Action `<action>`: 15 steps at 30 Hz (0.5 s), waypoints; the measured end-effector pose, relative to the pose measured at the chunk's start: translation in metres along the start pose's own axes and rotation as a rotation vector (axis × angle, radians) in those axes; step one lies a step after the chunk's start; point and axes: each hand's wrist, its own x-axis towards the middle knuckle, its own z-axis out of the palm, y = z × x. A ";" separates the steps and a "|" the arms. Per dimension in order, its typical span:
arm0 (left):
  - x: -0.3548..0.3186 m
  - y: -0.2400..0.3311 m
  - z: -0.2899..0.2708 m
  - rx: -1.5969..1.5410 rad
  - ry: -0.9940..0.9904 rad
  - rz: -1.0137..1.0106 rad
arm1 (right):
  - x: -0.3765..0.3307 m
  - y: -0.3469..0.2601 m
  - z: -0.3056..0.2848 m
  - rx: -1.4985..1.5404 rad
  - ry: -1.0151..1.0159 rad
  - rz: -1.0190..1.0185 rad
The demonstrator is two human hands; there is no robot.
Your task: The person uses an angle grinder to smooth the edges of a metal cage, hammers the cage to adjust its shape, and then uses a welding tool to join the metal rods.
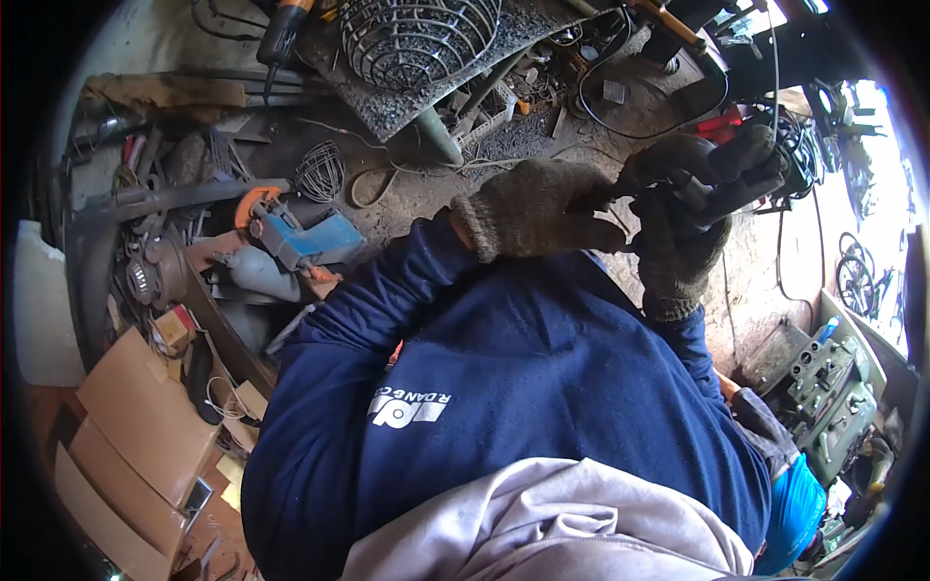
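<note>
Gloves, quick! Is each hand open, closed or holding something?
Left hand: can't tell; too dark at its far end.
Right hand: closed, holding a dark tool.

From my head, the fisheye camera is looking down, my navy sweater (562, 378) lying near, the floor (748, 290) far.

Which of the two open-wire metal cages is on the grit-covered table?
The large grey cage of wire rings, at the top of the view; the other, a smaller wire cage, sits lower left, off the table.
</note>
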 end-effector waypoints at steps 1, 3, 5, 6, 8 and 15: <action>-0.002 0.000 -0.003 0.030 0.014 -0.048 | 0.004 -0.003 0.006 0.037 -0.043 -0.013; -0.008 0.001 -0.009 0.126 0.024 -0.128 | 0.002 -0.010 0.011 0.050 -0.119 0.013; -0.012 -0.008 0.002 -0.074 0.088 -0.058 | -0.008 -0.012 0.009 0.026 -0.169 0.087; -0.015 -0.011 0.006 -0.171 0.120 -0.024 | -0.015 -0.008 0.004 0.022 -0.186 0.126; -0.018 -0.013 0.002 -0.036 0.082 -0.063 | -0.025 -0.001 -0.003 -0.001 -0.246 0.180; -0.023 -0.008 0.000 0.025 0.151 0.062 | -0.028 -0.015 0.000 -0.065 -0.284 0.367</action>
